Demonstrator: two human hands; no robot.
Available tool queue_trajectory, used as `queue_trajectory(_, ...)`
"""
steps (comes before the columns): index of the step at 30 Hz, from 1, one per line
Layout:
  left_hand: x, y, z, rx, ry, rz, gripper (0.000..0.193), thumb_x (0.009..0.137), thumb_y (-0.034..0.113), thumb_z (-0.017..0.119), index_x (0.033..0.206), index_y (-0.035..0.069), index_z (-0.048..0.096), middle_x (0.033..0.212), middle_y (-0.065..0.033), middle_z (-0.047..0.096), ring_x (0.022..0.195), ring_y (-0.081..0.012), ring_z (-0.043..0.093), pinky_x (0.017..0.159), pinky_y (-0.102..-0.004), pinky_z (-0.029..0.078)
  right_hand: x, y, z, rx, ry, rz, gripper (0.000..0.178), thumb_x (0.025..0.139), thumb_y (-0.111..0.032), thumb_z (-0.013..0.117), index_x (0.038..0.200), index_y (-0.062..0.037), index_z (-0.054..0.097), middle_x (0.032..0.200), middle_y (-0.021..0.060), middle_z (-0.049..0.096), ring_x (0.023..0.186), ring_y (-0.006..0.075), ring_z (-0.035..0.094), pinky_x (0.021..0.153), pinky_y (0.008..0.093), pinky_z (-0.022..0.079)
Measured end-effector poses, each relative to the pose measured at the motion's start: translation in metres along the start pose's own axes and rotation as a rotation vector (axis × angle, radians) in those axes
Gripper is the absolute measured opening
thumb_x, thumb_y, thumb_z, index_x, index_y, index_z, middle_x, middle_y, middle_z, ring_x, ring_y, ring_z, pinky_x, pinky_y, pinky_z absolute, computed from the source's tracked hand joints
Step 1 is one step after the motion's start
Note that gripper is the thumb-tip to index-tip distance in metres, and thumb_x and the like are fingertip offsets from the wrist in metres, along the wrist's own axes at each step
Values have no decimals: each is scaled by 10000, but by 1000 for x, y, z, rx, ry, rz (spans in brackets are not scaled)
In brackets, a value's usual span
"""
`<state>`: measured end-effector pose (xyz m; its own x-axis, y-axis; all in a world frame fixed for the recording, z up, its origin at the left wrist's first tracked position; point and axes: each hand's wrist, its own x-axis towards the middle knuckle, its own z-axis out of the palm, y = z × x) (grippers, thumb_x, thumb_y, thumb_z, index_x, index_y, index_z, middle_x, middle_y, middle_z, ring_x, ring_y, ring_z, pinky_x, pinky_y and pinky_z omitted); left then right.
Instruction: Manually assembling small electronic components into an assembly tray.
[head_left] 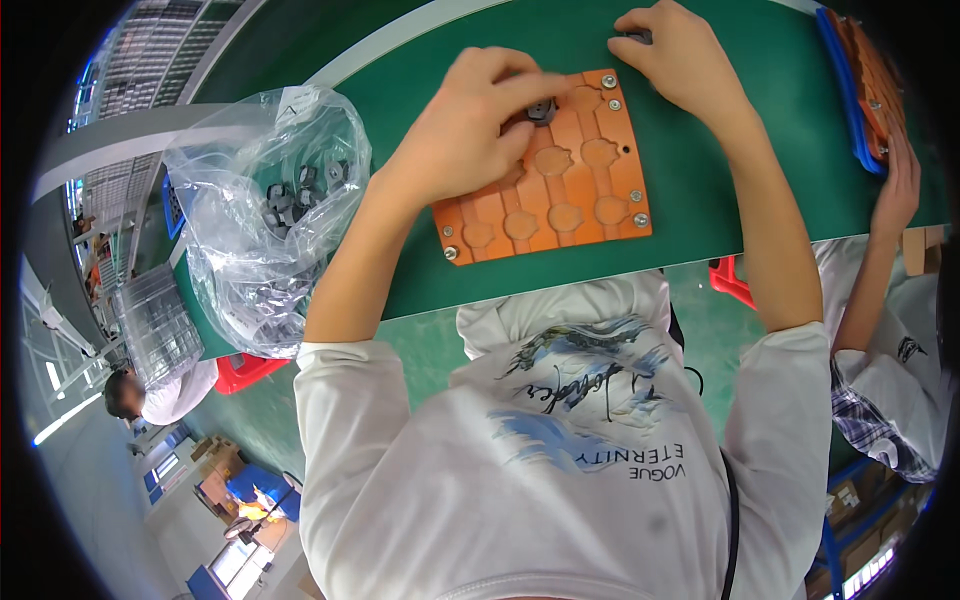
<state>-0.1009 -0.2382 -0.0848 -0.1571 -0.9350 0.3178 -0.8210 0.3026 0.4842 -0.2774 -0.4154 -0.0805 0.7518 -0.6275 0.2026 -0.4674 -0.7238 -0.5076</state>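
Note:
An orange fixture plate (575,190) with rows of round recesses and corner screws lies on the green table in front of me. Over its far part, my left hand (470,125) has thumb and fingers closed around a small dark grey plastic part (541,112). I cannot tell whether this part sits in a recess or just above it. Beyond the plate's far right corner, my right hand (685,55) pinches another small dark part (640,37), mostly hidden by the fingers. Several nearer recesses in the plate hold no dark part.
Left of the plate stands a clear plastic bag (270,220) with several dark grey parts (290,200) inside. At the far right, another person's hand (900,185) touches an orange plate (870,80) by a blue tray (848,95). Red stools (245,372) stand below the table edge.

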Motion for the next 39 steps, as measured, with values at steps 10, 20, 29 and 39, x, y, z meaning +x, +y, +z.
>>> queue_trajectory(10,-2,1,8,145,66,-140,265,784,178,743,1002,38,686,911,-114,603,922,-309,554,848,-418,477,-11,38,14,-256,64,-106,436,908,-320,673,1203,-1,636,979,129,597,797,229,621,676,343,542)
queue_trajectory(20,2,-2,6,76,6,-148,290,773,108,701,1055,42,704,967,-112,623,937,-311,559,853,-411,490,-24,31,6,-139,18,106,471,864,-334,712,1200,-11,649,1066,132,620,970,293,643,850,375,517)
queue_trajectory(29,-3,1,-7,-38,16,-318,326,762,161,744,1080,92,716,1038,-107,597,1021,-307,552,867,-398,502,-27,28,0,-97,-6,98,472,869,-330,708,1200,0,645,1074,141,624,976,299,646,862,377,513)
queue_trajectory(39,-26,19,13,298,170,-123,356,731,242,806,1015,41,728,1063,-91,579,1013,-292,514,873,-419,416,-30,33,4,-94,30,83,469,867,-338,705,1175,12,659,1050,153,637,974,312,648,863,381,511)
